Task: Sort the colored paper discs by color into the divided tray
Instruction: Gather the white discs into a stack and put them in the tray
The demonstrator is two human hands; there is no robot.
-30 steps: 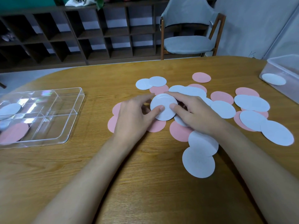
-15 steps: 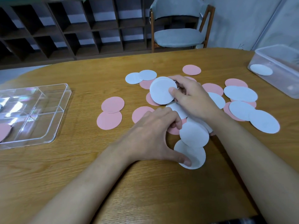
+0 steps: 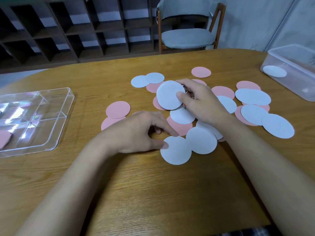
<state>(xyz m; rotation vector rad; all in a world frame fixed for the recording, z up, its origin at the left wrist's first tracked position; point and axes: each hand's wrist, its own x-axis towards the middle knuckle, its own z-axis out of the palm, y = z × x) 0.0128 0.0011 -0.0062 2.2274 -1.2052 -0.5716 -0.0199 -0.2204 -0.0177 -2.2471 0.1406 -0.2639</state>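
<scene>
The right hand [image 3: 201,103] pinches a stack of pale blue discs [image 3: 170,95] between thumb and fingers, lifted and tilted at the hand's 9 o'clock, above the scattered pink and blue discs on the wooden table [image 3: 153,193]. The left hand [image 3: 136,133] rests on the table with fingers curled, its thumb tip and forefinger touching the edge of a flat blue disc [image 3: 176,150] at its 3 o'clock. The clear divided tray [image 3: 51,120] sits well apart at the left hand's 9 o'clock, with a pink disc [image 3: 4,137] in its near-left compartment.
</scene>
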